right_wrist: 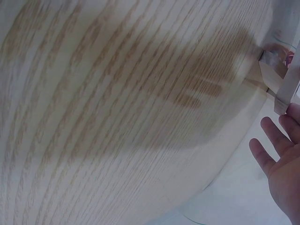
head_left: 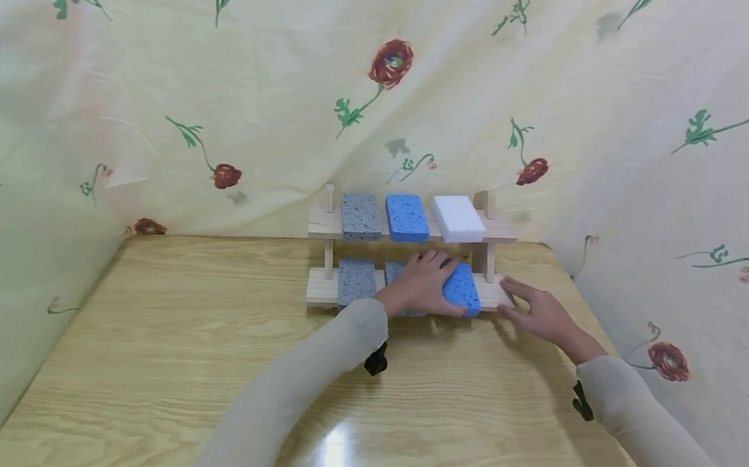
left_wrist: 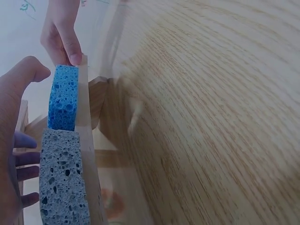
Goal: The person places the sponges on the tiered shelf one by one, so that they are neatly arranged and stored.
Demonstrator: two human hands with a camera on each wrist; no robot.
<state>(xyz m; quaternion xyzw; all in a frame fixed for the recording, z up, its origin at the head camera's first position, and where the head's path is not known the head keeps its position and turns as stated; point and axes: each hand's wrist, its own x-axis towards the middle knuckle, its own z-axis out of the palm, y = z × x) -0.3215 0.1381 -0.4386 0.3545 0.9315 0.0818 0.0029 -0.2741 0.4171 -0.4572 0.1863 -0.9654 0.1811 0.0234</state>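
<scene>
A two-tier wooden rack [head_left: 321, 289] stands at the back of the table. My left hand [head_left: 421, 281] reaches over its lower tier, above a grey sponge [left_wrist: 63, 178]. The thumb extends near a blue sponge [head_left: 461, 288] on the right, and in the left wrist view a gap shows between them. The other fingers lie behind the sponges. At the lower tier's right end, my right hand [head_left: 539, 312] pinches the board's end, thumb at the front edge and fingers farther back. Another grey sponge [head_left: 357, 279] lies at the lower left.
On the upper tier lie a grey sponge [head_left: 360, 215], a blue sponge [head_left: 407, 216] and a white sponge [head_left: 459, 218]. The wood-grain table [head_left: 193, 367] spreads in front. A flowered cloth [head_left: 279, 99] hangs behind and at both sides.
</scene>
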